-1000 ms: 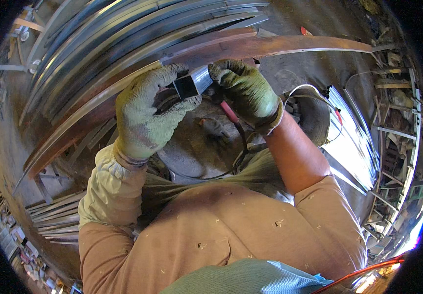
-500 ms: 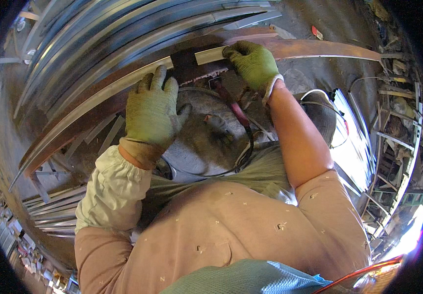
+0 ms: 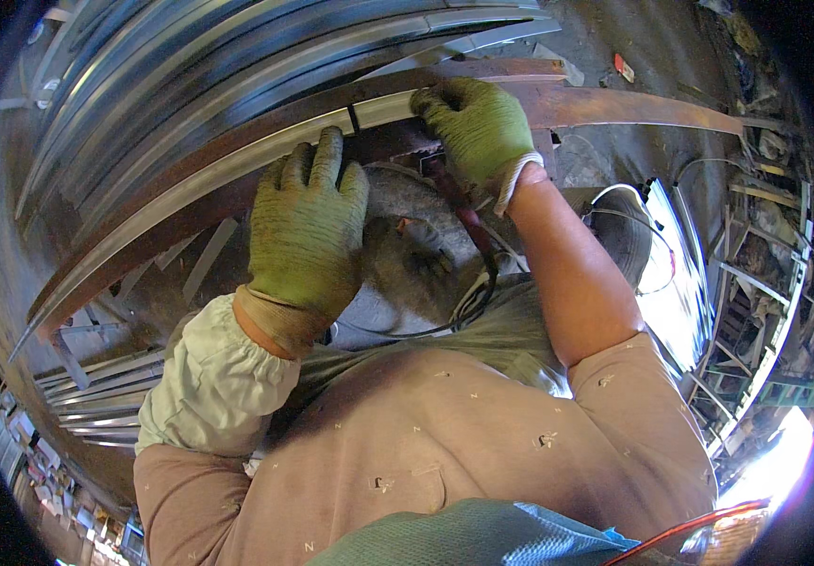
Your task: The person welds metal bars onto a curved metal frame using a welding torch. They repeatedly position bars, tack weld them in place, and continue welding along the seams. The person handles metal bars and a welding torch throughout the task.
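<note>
My left hand (image 3: 308,226), in a green work glove, lies with its fingers stretched out, the fingertips at the near edge of a long pale metal bar (image 3: 237,171). My right hand (image 3: 478,132), gloved the same, is closed round the right end of a short pale metal piece (image 3: 383,110). That piece lies in line with the long bar, a narrow dark gap between their ends. Both rest along a rusty brown beam (image 3: 614,108). Below my right hand is a tool with a dark red handle (image 3: 466,217) and a black cable; its head is partly hidden.
Long grey metal profiles (image 3: 237,71) lie in a stack beyond the beam. More metal strips (image 3: 109,401) lie at the lower left. A small red object (image 3: 623,67) is on the floor at the far right. A metal rack with scrap (image 3: 756,283) stands along the right side.
My right hand has moved left with the short metal piece, and the gap to the long bar has narrowed greatly. My left hand has shifted slightly right, its fingers still stretched.
</note>
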A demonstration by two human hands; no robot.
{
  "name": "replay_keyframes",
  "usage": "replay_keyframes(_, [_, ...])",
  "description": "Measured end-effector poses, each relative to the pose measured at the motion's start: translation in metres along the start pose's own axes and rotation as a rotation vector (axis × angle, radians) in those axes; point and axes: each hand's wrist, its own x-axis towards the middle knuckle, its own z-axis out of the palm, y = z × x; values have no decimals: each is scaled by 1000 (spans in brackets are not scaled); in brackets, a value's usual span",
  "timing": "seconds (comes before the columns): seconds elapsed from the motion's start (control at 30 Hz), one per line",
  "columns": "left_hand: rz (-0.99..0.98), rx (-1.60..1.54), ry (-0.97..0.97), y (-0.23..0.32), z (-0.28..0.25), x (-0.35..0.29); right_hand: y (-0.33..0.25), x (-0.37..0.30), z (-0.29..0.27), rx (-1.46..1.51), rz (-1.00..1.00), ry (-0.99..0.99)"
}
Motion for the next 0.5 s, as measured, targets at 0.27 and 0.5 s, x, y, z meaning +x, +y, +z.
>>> replay_keyframes(0.27, [39, -18, 45, 3, -2, 1, -9, -1, 5, -15, 17, -10])
replay_keyframes(0.5, [31, 43, 25, 7, 1, 3, 1, 3, 1, 22, 25, -70])
